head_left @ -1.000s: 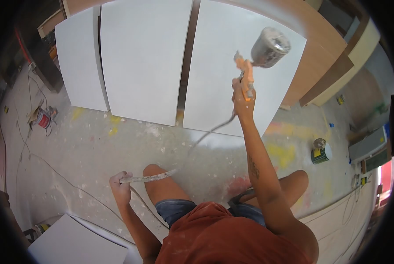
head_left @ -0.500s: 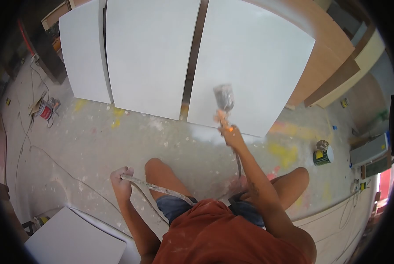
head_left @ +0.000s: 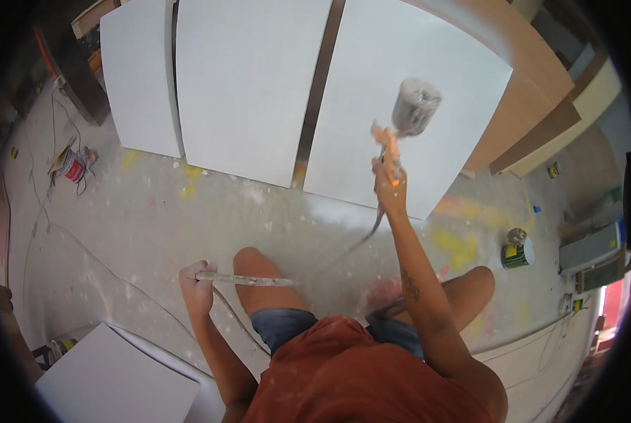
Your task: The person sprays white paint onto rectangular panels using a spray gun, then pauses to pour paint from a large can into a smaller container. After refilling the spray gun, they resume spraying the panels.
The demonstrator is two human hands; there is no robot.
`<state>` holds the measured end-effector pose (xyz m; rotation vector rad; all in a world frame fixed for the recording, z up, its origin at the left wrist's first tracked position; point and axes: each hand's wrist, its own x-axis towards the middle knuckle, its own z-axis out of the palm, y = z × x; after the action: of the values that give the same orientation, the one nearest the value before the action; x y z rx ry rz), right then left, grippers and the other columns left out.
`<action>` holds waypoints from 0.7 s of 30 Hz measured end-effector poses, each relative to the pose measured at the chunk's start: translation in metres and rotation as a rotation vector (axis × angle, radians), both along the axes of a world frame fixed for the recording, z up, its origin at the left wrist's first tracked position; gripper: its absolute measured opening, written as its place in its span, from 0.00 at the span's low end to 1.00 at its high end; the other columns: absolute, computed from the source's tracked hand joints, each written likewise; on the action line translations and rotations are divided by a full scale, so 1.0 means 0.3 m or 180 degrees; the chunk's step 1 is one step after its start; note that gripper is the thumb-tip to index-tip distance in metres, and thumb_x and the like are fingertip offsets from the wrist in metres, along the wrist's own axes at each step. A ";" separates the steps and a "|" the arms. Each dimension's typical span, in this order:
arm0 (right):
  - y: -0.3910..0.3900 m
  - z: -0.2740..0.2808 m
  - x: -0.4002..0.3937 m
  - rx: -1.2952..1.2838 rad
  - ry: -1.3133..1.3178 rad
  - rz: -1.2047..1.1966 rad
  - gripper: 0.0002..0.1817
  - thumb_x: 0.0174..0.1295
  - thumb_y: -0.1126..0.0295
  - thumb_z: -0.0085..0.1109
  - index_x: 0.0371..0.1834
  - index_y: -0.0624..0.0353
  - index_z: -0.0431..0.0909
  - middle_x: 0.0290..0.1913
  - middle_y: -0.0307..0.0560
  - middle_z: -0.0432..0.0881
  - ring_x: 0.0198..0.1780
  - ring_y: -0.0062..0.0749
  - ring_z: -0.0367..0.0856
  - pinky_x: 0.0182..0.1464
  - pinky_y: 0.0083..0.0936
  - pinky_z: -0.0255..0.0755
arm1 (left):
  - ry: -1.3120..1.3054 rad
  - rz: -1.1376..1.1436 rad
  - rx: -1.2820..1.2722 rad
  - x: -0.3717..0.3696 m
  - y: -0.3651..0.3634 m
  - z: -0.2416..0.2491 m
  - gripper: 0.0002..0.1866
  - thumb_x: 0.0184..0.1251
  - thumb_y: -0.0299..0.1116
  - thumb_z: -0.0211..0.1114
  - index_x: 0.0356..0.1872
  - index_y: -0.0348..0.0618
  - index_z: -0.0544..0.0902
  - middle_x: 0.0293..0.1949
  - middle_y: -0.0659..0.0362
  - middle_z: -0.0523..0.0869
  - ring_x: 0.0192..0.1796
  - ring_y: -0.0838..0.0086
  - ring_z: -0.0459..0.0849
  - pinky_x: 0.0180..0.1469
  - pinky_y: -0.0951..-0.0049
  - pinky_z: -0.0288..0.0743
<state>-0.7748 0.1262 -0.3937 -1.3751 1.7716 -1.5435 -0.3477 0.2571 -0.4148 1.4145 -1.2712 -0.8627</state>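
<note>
My right hand [head_left: 391,185] is closed around the handle of an orange spray gun [head_left: 391,148] with a paint-smeared grey cup [head_left: 417,107] on it. The gun is over the right one of three white panels [head_left: 372,106]. From my right hand a thin hose [head_left: 373,231] hangs down and blurs toward the floor. At the lower left, my left hand [head_left: 198,285] is a fist around a paint-spattered hose [head_left: 248,280], which stretches right across my knee. The middle white panel [head_left: 245,84] and the left white panel [head_left: 139,77] lie alongside.
Brown boards [head_left: 534,99] stand at the upper right. A paint bucket [head_left: 517,254] is on the right floor, near a grey box [head_left: 591,247]. A red-labelled bucket [head_left: 71,168] and cables lie left. Another white panel [head_left: 118,381] is at the lower left.
My right hand and the spray gun have moved up and to the right over the right panel, and the cup now tilts the other way. The hose at my left hand lies flatter.
</note>
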 end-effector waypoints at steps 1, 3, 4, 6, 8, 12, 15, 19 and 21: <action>0.052 -0.056 0.014 0.0447 -0.0115 0.0054 0.13 0.68 0.65 0.62 0.33 0.66 0.76 0.25 0.39 0.74 0.29 0.23 0.70 0.33 0.29 0.67 | 0.0001 0.0021 0.0029 0.003 0.004 -0.005 0.23 0.63 0.25 0.65 0.17 0.45 0.58 0.19 0.69 0.54 0.25 0.83 0.53 0.27 0.71 0.45; 0.141 -0.228 0.023 0.1197 -0.0138 0.0189 0.14 0.65 0.62 0.63 0.34 0.65 0.77 0.25 0.40 0.77 0.28 0.25 0.72 0.33 0.30 0.69 | -0.0054 0.0013 0.0033 0.010 0.012 -0.021 0.23 0.63 0.25 0.65 0.17 0.45 0.58 0.19 0.69 0.55 0.25 0.83 0.54 0.26 0.71 0.45; 0.165 -0.315 0.016 0.1479 -0.0047 0.0258 0.15 0.64 0.60 0.64 0.34 0.64 0.78 0.25 0.41 0.78 0.28 0.26 0.74 0.32 0.30 0.69 | -0.0059 0.0028 0.0041 0.011 0.012 -0.025 0.23 0.63 0.25 0.65 0.17 0.45 0.58 0.19 0.69 0.55 0.25 0.83 0.54 0.26 0.71 0.45; 0.208 -0.341 0.033 0.2101 -0.0225 0.0323 0.16 0.63 0.59 0.65 0.34 0.65 0.79 0.25 0.42 0.79 0.27 0.28 0.75 0.32 0.32 0.70 | 0.0173 -0.0059 0.0063 0.003 0.012 -0.026 0.23 0.63 0.25 0.65 0.16 0.45 0.58 0.19 0.69 0.55 0.25 0.84 0.54 0.26 0.72 0.46; 0.225 -0.363 0.045 0.2574 -0.0382 0.0373 0.19 0.61 0.58 0.66 0.33 0.67 0.79 0.24 0.48 0.79 0.27 0.35 0.79 0.32 0.39 0.73 | 0.0179 -0.0081 0.0043 0.001 0.011 -0.021 0.23 0.63 0.25 0.64 0.16 0.45 0.58 0.19 0.70 0.55 0.25 0.84 0.54 0.26 0.72 0.46; 0.111 -0.269 0.030 0.1548 0.0109 0.0194 0.19 0.62 0.59 0.65 0.36 0.69 0.79 0.26 0.52 0.80 0.28 0.37 0.77 0.34 0.39 0.72 | 0.0102 -0.0041 0.0187 0.001 0.011 -0.002 0.21 0.61 0.26 0.64 0.16 0.47 0.60 0.20 0.71 0.56 0.25 0.84 0.55 0.28 0.72 0.46; -0.020 -0.009 0.037 0.0740 0.0245 0.0032 0.17 0.65 0.62 0.63 0.37 0.69 0.79 0.26 0.50 0.79 0.28 0.33 0.74 0.35 0.35 0.71 | 0.0328 -0.0111 0.0092 -0.008 0.009 0.006 0.21 0.62 0.25 0.64 0.16 0.47 0.60 0.20 0.71 0.57 0.25 0.84 0.56 0.28 0.73 0.47; -0.129 0.262 0.056 -0.0440 0.0177 -0.0272 0.12 0.69 0.67 0.62 0.37 0.68 0.78 0.25 0.43 0.75 0.29 0.26 0.70 0.34 0.31 0.69 | 0.0324 -0.0112 0.0073 0.003 0.005 -0.035 0.23 0.63 0.26 0.65 0.16 0.45 0.59 0.19 0.70 0.56 0.25 0.84 0.55 0.27 0.72 0.46; -0.144 0.307 0.062 -0.0745 0.0148 -0.0296 0.12 0.69 0.68 0.61 0.37 0.69 0.77 0.25 0.44 0.75 0.29 0.26 0.70 0.34 0.31 0.69 | 0.0255 -0.0126 0.0046 -0.010 0.000 -0.035 0.23 0.63 0.26 0.66 0.16 0.45 0.59 0.19 0.70 0.56 0.25 0.84 0.54 0.27 0.72 0.45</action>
<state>-0.7561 0.0829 -0.3017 -1.4641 1.7482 -1.8315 -0.3508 0.2572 -0.4252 1.3567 -1.2381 -0.9478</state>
